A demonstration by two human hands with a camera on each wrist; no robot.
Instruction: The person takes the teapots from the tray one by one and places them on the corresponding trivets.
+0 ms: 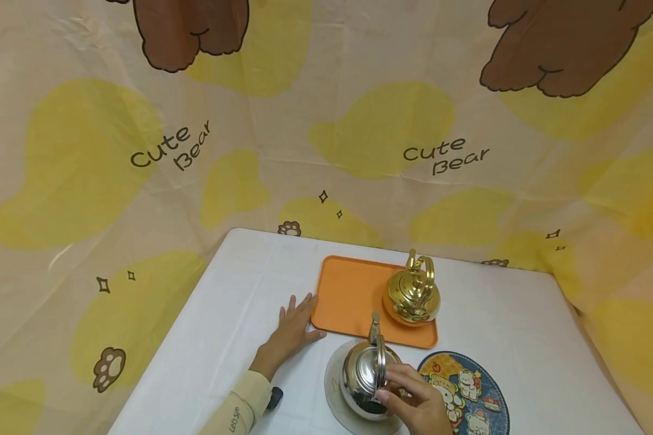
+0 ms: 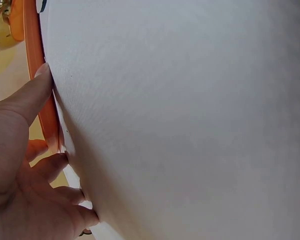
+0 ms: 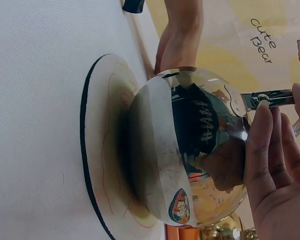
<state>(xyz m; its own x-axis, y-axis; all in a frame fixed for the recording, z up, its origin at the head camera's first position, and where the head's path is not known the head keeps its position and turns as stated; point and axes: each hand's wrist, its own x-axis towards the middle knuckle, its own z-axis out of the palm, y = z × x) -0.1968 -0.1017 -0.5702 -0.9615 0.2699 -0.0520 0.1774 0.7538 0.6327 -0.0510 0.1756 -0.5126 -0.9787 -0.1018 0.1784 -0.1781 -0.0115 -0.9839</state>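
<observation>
A shiny silver kettle (image 1: 359, 371) sits on a pale round mat (image 1: 334, 386) near the front of the table. My right hand (image 1: 420, 400) pinches its arched handle (image 3: 272, 98) between thumb and fingers. Spread out at the near left corner of an orange tray (image 1: 350, 296) is my left hand (image 1: 292, 329). Its thumb (image 2: 40, 82) touches the tray's edge, and the other fingertips rest around the corner by the white tabletop. On the right part of that tray stands a gold kettle (image 1: 410, 296), spout toward the back.
A round blue mat with cartoon bears (image 1: 492, 396) lies right of the silver kettle, partly behind my right hand. Beside my left sleeve (image 1: 245, 402) is a small black object (image 1: 274, 399). A patterned cloth backdrop (image 1: 283, 139) rises behind the white table (image 1: 239, 284).
</observation>
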